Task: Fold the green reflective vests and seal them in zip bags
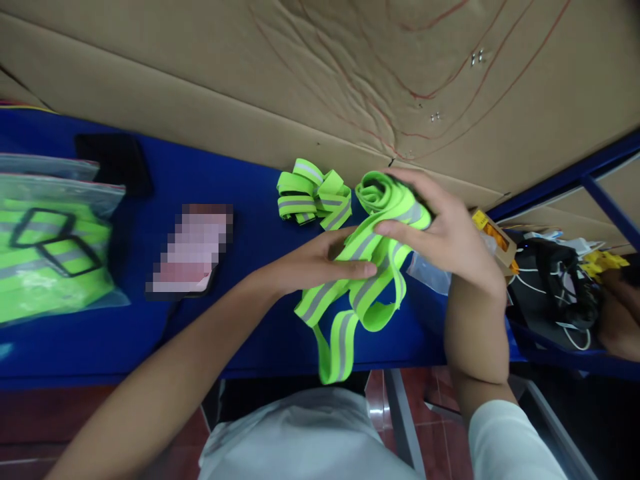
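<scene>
A neon green strap with grey reflective stripes (350,293) lies across the blue table (250,200), its loose ends hanging over the front edge. My right hand (445,233) curls over the rolled-up end of this strap, gripping it. My left hand (320,263) lies on the strap's flat part with fingers stretched out, pressing it down. A second green strap, folded into a bundle (315,193), sits just behind my left hand.
Clear bags with green straps and black buckles (50,247) lie at the left. A phone (190,250) and a dark object (115,160) rest on the table. A cardboard wall (350,67) stands behind. Cables and a small yellow box (495,240) crowd the right.
</scene>
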`<state>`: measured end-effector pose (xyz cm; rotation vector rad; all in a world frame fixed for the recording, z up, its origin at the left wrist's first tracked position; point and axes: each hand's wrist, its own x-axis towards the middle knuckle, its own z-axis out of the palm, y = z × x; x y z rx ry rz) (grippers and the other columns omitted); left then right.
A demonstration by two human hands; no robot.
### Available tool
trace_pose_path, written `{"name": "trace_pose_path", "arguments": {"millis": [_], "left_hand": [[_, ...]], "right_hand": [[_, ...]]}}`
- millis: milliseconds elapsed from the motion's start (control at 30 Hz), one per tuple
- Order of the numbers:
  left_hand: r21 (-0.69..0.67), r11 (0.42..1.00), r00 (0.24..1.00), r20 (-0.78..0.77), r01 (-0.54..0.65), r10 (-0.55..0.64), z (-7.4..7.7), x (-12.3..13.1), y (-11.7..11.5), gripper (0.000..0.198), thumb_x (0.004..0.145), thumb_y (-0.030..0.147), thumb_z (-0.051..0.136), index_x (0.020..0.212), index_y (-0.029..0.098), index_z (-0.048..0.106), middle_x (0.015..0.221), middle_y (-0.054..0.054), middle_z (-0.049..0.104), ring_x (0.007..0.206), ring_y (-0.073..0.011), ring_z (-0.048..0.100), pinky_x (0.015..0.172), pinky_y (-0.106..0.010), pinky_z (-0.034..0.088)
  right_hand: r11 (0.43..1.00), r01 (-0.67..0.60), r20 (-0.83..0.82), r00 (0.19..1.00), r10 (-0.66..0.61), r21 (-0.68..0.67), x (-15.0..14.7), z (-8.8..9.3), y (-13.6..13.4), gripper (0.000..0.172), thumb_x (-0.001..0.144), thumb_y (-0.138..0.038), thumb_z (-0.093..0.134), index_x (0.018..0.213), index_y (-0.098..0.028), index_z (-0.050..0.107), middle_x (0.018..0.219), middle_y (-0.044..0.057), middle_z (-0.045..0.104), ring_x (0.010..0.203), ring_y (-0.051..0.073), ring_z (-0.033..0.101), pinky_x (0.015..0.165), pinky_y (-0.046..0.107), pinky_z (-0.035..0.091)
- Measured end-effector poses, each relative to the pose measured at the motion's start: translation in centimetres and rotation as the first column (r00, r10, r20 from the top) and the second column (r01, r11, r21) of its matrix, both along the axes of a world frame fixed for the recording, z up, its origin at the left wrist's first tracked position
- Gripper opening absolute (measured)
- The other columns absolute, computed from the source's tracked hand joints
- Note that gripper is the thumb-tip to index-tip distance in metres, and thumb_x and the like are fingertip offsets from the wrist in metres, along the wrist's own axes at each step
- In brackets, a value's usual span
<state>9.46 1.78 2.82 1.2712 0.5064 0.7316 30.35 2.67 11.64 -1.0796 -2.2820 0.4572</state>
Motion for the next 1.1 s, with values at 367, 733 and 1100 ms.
{"name": "trace_pose_path", "arguments": {"millis": [367, 733, 1100], "left_hand": [[0.388, 0.913, 0.958, -0.19, -0.129, 0.216, -1.1, -0.5, 1.3, 0.05, 0.088, 0.042, 0.074, 0.13, 0.016, 0.061, 0.134, -0.011, 0.067, 0.123, -0.0307, 0.063, 0.108, -0.042, 0.049], [0.327, 0.883, 0.932, -0.015, -0.337, 0.361, 0.3, -0.3, -0.1, 0.055, 0.07, 0.047, 0.091, 0.114, 0.02, 0.069, 0.119, -0.008, 0.074, 0.119, -0.0321, 0.065, 0.106, -0.047, 0.053], [-0.003, 0.992, 0.991, -0.044, -0.125, 0.125, -1.5, 1.1, 0.2, 0.057, 0.067, 0.03, 0.091, 0.118, 0.013, 0.069, 0.106, -0.009, 0.077, 0.1, -0.0263, 0.072, 0.086, -0.036, 0.058]], "right_hand": [[0.994, 0.057, -0.033, 0.998, -0.054, 0.098, 2.9, 1.3, 0.3, 0.06, 0.088, -0.045, 0.078, 0.142, -0.026, 0.059, 0.142, 0.007, 0.065, 0.134, 0.034, 0.06, 0.118, 0.055, 0.046], [0.956, -0.111, 0.254, 0.966, 0.04, 0.272, -2.4, -0.7, -2.0, 0.054, 0.101, -0.045, 0.059, 0.151, -0.025, 0.052, 0.154, 0.008, 0.055, 0.146, 0.029, 0.05, 0.127, 0.046, 0.039], [0.96, 0.15, -0.003, 0.988, -0.153, 0.237, -1.7, -0.8, -1.0, 0.065, 0.087, -0.049, 0.079, 0.143, -0.025, 0.057, 0.143, 0.006, 0.065, 0.132, 0.029, 0.063, 0.113, 0.047, 0.052]]}}
